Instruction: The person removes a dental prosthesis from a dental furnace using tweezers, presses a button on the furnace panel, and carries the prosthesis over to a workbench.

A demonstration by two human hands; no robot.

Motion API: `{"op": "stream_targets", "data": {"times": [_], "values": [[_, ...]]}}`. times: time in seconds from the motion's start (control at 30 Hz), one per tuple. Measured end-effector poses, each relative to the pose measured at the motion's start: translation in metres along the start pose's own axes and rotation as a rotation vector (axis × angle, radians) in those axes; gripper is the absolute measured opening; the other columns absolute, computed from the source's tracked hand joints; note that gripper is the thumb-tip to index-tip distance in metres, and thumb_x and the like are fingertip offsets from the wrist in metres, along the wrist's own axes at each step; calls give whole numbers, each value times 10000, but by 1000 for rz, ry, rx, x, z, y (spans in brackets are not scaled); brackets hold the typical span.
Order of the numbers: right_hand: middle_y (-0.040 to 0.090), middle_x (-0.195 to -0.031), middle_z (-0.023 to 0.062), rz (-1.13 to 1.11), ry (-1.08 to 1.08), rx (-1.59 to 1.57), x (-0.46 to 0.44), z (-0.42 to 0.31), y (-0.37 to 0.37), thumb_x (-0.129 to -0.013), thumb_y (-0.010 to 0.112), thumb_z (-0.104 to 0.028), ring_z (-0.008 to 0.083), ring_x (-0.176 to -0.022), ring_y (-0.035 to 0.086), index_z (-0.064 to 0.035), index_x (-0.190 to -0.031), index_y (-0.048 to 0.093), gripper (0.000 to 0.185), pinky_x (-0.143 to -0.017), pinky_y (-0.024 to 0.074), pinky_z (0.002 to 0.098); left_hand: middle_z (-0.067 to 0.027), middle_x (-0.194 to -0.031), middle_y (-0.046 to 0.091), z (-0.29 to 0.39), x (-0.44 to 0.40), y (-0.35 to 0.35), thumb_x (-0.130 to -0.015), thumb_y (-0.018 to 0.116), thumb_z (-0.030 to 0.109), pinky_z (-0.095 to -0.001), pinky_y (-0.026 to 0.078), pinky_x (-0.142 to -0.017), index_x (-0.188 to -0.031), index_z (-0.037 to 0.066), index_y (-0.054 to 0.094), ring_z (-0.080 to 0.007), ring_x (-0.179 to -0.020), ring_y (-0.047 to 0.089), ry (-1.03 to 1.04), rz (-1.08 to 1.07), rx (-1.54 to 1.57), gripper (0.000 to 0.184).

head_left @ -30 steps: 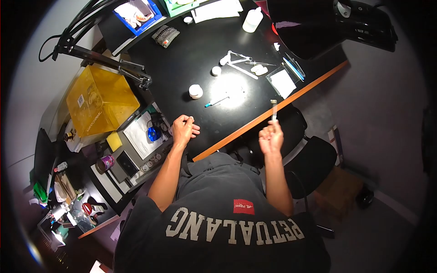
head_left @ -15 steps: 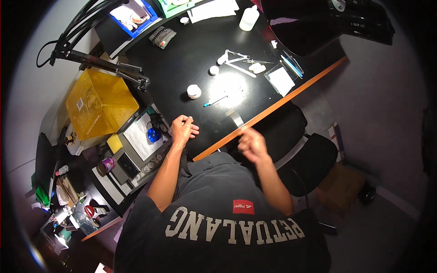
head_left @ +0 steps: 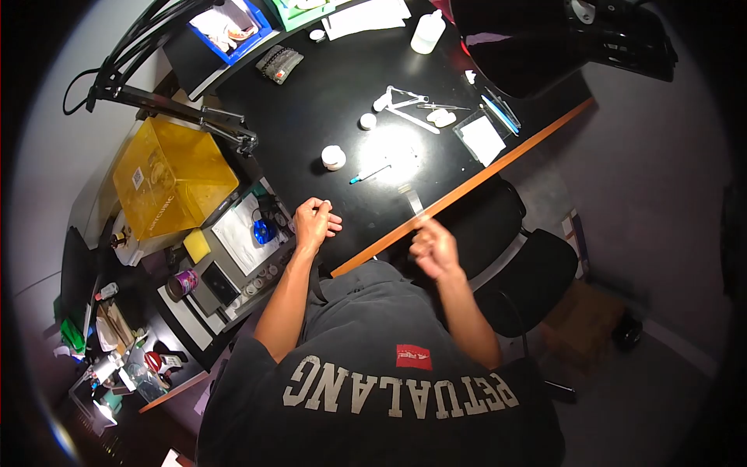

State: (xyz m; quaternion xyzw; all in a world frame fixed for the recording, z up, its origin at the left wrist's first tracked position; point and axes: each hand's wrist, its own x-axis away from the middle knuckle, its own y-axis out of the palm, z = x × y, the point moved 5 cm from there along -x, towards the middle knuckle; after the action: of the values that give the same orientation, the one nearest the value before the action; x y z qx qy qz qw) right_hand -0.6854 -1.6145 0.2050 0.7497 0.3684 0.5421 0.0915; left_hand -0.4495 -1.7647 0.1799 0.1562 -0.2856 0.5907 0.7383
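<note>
My right hand (head_left: 436, 247) is closed on one end of a flat, light-coloured brush-like tool (head_left: 414, 202), whose far end extends over the black desk (head_left: 303, 109) near its wooden edge. The tool is slightly blurred. At the desk's near left part rests my left hand (head_left: 313, 222), fingers curled; whatever it holds, if anything, is too small to name. Between the hands and farther in are a white jar (head_left: 333, 157) and a thin blue-tipped pen-like tool (head_left: 370, 174). A smaller white jar (head_left: 368, 121) stands beyond them.
Behind the jars lies a white jointed tool (head_left: 412, 117), with a small glass tray (head_left: 481, 140) to its right. A white bottle (head_left: 428, 33) stands farther back. A yellow transparent box (head_left: 171, 179) is on the left; a black chair (head_left: 498, 233) is at right beneath the edge.
My right hand has moved left from beyond the desk's edge, bringing the tool over the desk, then slightly right again in the last half second. My left hand stays put.
</note>
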Motion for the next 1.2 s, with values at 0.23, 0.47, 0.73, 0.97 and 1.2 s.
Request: {"op": "stream_targets", "data": {"times": [0.23,0.47,0.73,0.97,1.2], "values": [[296,-527,-82,48,-179,-168,-11,-33,-18,-962,588,-239,38,-419,280,-61,-780,541,259,-401,246,222,-151,-704,691,2,2,-1,-960,527,183,-279,520,-447,-858,-2,577,-188,-538,673,-3,6,-25,217],[306,-539,-74,48,-254,-180,-4,-35,-12,-940,578,-156,46,-416,271,-70,-792,560,173,-406,254,233,-150,-702,692,0,4,-2,-954,534,180,-280,520,-446,-861,-3,580,-189,-538,673,4,11,-20,210],[309,-537,-73,-14,84,1,9,14,10,-947,584,-166,46,-413,268,-60,-790,560,192,-403,241,223,-149,-707,691,2,2,-1,-961,534,174,-279,515,-444,-860,-5,579,-187,-538,671,-24,-4,-1,211],[300,-537,-73,134,-359,-221,-8,-45,-33,-944,574,-157,45,-412,268,-59,-785,554,188,-403,243,226,-153,-706,689,2,2,0,-963,532,175,-275,516,-444,-868,-1,575,-186,-543,673,13,-1,-15,204],[282,-518,-60,29,-132,-154,-1,-11,-14,-973,553,-190,57,-404,237,-56,-866,565,172,-402,228,232,-143,-703,679,0,3,-1,-960,527,196,-259,497,-439,-872,20,573,-177,-535,661,20,-4,-14,202]]}}
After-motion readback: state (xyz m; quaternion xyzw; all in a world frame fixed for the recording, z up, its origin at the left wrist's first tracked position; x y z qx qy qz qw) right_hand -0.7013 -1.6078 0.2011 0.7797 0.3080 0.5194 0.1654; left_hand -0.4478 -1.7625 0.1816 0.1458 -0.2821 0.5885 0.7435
